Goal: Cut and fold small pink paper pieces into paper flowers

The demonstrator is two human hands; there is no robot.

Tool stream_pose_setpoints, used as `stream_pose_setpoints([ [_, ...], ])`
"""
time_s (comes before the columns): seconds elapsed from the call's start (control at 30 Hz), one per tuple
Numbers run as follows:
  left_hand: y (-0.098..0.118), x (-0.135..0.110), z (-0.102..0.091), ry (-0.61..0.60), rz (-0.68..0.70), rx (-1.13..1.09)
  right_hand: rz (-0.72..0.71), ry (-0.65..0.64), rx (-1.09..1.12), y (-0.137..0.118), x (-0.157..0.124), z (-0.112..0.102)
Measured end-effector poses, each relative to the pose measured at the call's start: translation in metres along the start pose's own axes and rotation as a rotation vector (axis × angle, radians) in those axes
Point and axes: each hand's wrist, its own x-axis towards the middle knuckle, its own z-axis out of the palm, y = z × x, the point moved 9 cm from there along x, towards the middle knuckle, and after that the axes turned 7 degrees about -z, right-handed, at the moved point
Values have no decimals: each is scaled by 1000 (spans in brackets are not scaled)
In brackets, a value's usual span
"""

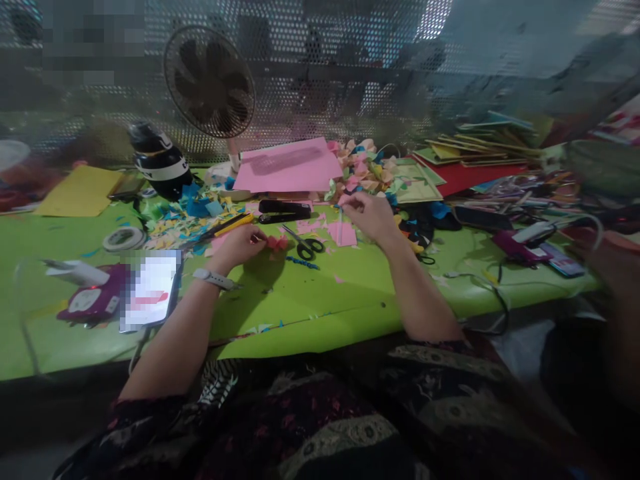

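Note:
My left hand (pixel 243 244), wearing a pale wristband, has its fingers pinched at the edge of a folded reddish-pink paper piece (pixel 277 244). Black-handled scissors (pixel 306 247) lie just right of that piece, partly spread. My right hand (pixel 374 219) is closed at the fingertips on a small pink paper piece (pixel 344 199). Below those fingertips a thin pale strip (pixel 341 228) runs down over a flat pink paper square (pixel 350 235); whether the strip is held, I cannot tell. A black stapler (pixel 284 208) lies between the hands, farther back.
A lit phone (pixel 153 290) and tape roll (pixel 124 239) lie at left. Paper scraps (pixel 175 230), a yellow cutter (pixel 234 225), a dark bottle (pixel 159 163) and a fan (pixel 210 83) stand behind. Folded paper pieces (pixel 367 167) are heaped beside a pink sheet (pixel 287 165). Another person's arm (pixel 613 267) shows right.

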Motion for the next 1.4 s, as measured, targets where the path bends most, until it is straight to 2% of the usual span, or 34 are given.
stream_pose_setpoints([
  [0.13, -5, 0, -2, 23, -29, -1, 33, -190, -81, 13, -2, 14],
  [0.27, -7, 0, -1, 11, -79, 46, 47, -314, -83, 17, -5, 28],
  [0.33, -5, 0, 0, 13, -72, 62, 41, -343, -72, 15, -6, 34],
  [0.47, -1, -2, -6, 37, -88, 66, 20, -323, -80, 9, -6, 42],
  [0.53, 0, -3, -19, 130, -119, 8, -6, -294, -66, 6, -5, 41],
  [0.67, 1, -13, -62, 513, -172, -138, -18, -254, -100, 10, -3, 27],
  [0.77, 4, -18, -72, 608, -185, -187, 32, -319, -210, 18, -5, 21],
  [0.9, 9, -18, -71, 612, -162, -178, 70, -421, -231, 23, -9, 24],
  [1.07, 6, -19, -75, 640, -154, -123, 81, -460, -184, 23, -10, 26],
  [1.13, 2, -17, -74, 615, -182, -83, 71, -460, -150, 19, -10, 29],
  [1.3, -3, -11, -61, 506, -234, -43, -2, -284, 110, -19, -10, 46],
  [1.4, -3, -10, -55, 468, -245, -26, -104, -311, 235, -54, -15, 74],
])
